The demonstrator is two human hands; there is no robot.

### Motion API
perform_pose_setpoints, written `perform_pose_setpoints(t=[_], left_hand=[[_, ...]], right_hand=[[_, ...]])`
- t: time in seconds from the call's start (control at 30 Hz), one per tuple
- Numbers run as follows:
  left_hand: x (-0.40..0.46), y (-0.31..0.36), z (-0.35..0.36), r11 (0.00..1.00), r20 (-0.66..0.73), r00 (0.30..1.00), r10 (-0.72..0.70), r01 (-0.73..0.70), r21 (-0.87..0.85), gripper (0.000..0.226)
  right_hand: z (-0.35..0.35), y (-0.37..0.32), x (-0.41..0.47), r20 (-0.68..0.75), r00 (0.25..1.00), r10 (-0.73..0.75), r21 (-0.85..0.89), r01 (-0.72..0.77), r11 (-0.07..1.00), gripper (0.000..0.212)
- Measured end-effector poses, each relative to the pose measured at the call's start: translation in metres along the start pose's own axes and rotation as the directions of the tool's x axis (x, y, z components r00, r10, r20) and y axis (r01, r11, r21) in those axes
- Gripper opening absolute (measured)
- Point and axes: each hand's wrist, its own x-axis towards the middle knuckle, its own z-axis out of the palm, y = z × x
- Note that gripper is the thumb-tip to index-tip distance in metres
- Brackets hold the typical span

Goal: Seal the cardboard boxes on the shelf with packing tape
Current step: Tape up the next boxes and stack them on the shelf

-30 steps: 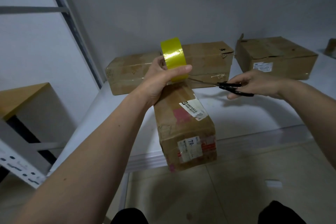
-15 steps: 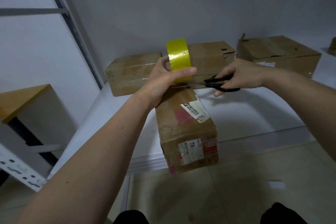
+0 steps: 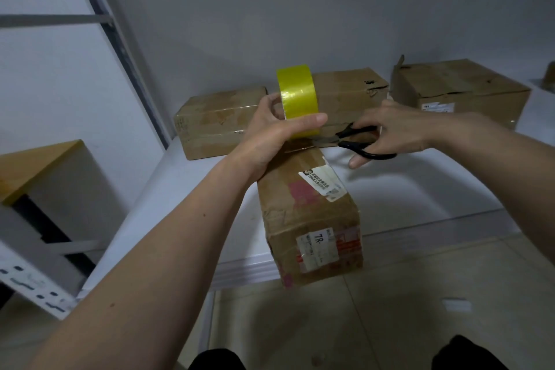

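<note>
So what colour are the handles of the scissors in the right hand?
Black, on the metal scissors in the right hand; head view.

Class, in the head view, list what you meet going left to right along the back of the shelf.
Long flat cardboard box → yellow tape roll → black scissors → open-flapped cardboard box.

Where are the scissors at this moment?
In the head view, the scissors are right of centre, held by the right hand, blades pointing left toward the yellow tape roll above the far end of the nearest box.
</note>
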Motion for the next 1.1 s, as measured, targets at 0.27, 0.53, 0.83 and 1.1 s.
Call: perform_pose_setpoints(t=[0.27,0.53,0.83,1.1], left_hand=[[-0.004,0.004,0.004,1.0,-0.034,0.999,0.003,-0.002,0.031,0.09],[-0.005,0.004,0.007,1.0,-0.081,0.997,0.015,-0.014,0.008,0.084],[-0.004,0.003,0.01,0.999,-0.099,0.994,0.043,-0.043,0.004,0.087],[-0.002,0.003,0.01,0.998,-0.112,0.993,0.041,-0.045,-0.032,0.089]], right_hand=[[-0.006,0.002,0.013,-0.004,1.0,-0.008,-0.078,0.008,0.997,0.059],[-0.001,-0.001,0.013,0.121,0.985,0.124,-0.099,-0.112,0.989,0.068],[-0.007,-0.017,0.022,0.041,0.995,0.091,-0.138,-0.084,0.987,0.049],[-0.01,-0.02,0.017,-0.112,0.99,0.081,-0.334,-0.114,0.936,0.053]])
